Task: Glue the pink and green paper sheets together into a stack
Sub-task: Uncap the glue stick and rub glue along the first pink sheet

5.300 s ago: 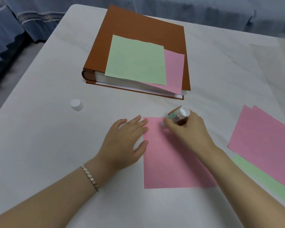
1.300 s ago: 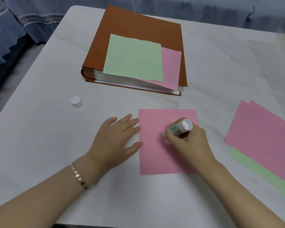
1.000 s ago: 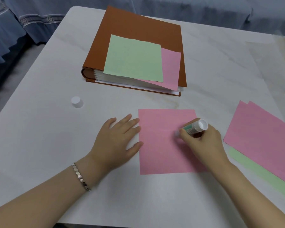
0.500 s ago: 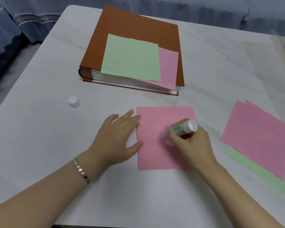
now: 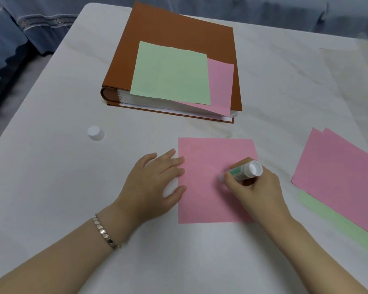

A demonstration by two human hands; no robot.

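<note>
A: How does the right hand (image 5: pixel 257 187) hold the glue stick (image 5: pixel 243 171)?

B: Its fingers are curled tight round the barrel. The stick leans, with its tip down and to the left, touching the pink sheet (image 5: pixel 200 158), and its round white end up and to the right. The tip itself is blurred.

A: And the sheet?

B: It lies flat on the table (image 5: pixel 51 187) straight in front of the person, its long sides running away from them. The right hand covers its near right corner.

A: The left hand (image 5: pixel 151 183)?

B: It lies flat, fingers straight and slightly spread. The fingertips and thumb press on the sheet's left edge, and the palm rests on the table. A bracelet (image 5: pixel 104 232) circles that wrist.

A: Further out?

B: A white cap (image 5: pixel 96 133) stands alone to the left. Beyond the sheet, a brown binder (image 5: pixel 179 28) carries a green sheet (image 5: pixel 170 73) lying over a second pink sheet (image 5: pixel 221 85), which overhangs the binder's near edge. On the right, a pink pile (image 5: pixel 338 170) lies fanned over a lower green sheet (image 5: pixel 338 221). The frame edge cuts both off, so the number of sheets there cannot be told.
</note>
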